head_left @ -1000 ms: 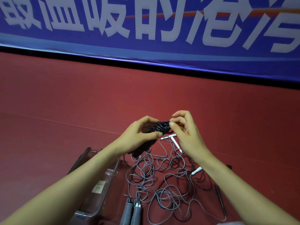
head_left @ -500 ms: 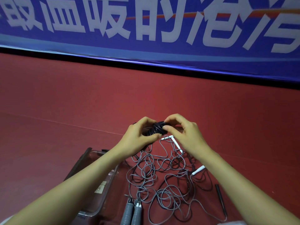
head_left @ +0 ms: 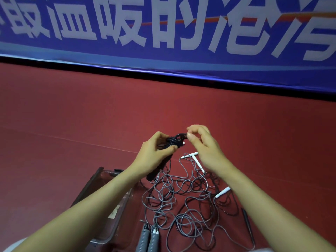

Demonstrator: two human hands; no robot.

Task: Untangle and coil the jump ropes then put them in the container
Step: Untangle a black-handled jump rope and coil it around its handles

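Note:
My left hand (head_left: pixel 154 155) grips a coiled black jump rope (head_left: pixel 175 140) and its black handles (head_left: pixel 158 170), held up over the floor. My right hand (head_left: pixel 205 148) pinches the end loop of that black coil between thumb and forefinger. Below on the red floor lies a tangle of grey jump rope (head_left: pixel 181 202), its two grey ribbed handles (head_left: pixel 149 239) at the bottom edge. Thin white handles (head_left: pixel 192 157) and a black handle (head_left: pixel 247 226) lie in the same tangle. A clear plastic container (head_left: pixel 116 215) stands to the left, partly hidden by my left forearm.
Red floor (head_left: pixel 72 133) spreads to the left, right and beyond the hands. A blue banner with large white characters (head_left: pixel 163 33) runs along the wall at the back, with a black strip at its base.
My right hand has lifted and shifted right, its fingers now pinching the coil's end instead of covering it. My left hand keeps its hold, and the black coil shows more.

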